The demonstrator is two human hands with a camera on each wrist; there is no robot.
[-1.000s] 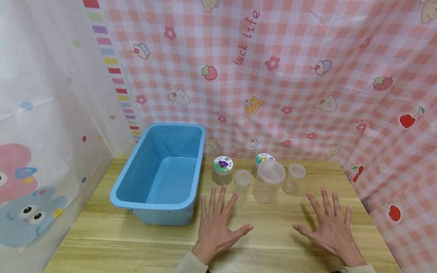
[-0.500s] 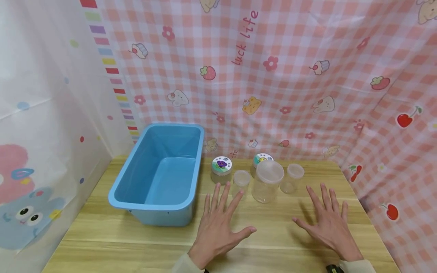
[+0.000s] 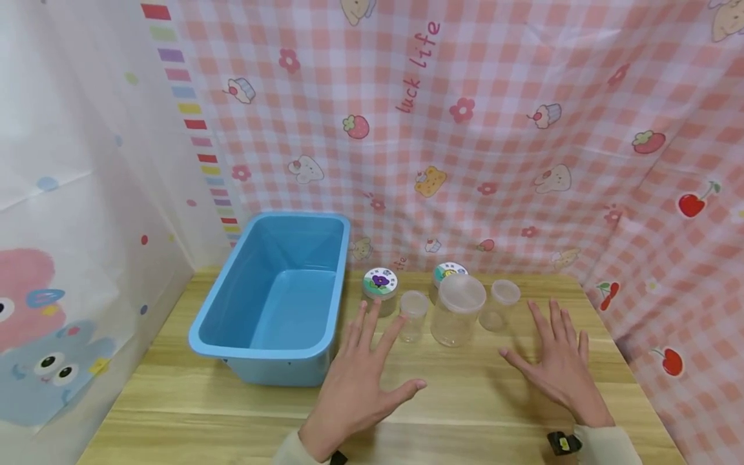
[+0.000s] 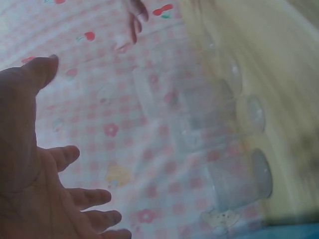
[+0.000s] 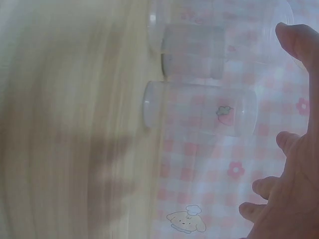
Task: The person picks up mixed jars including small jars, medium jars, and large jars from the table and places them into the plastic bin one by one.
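My left hand [image 3: 354, 381] hovers over the table with fingers spread, holding nothing. Its fingertips overlap a short jar with a purple-flower lid [image 3: 380, 282] in the head view. Just right of them stands a small clear jar [image 3: 413, 316]. My right hand [image 3: 560, 361], also spread and holding nothing, is right of a slim clear jar [image 3: 500, 305]. Between the hands, farther back, stands a large clear jar [image 3: 458, 310] with a frosted lid. Partly hidden behind it is another short jar with a printed lid [image 3: 449, 271]. In the right wrist view the slim jar [image 5: 199, 107] stands upright, apart from the fingers.
A deep blue plastic tub [image 3: 270, 353] stands on the left of the wooden table [image 3: 192, 420]. Behind the jars hangs a pink checked curtain [image 3: 500, 148], and a white printed curtain [image 3: 75, 226] covers the left side.
My left hand has shifted forward and a little left, its fingertips now over the purple-flower jar. The right hand has moved slightly forward. The jars and tub stay in place.
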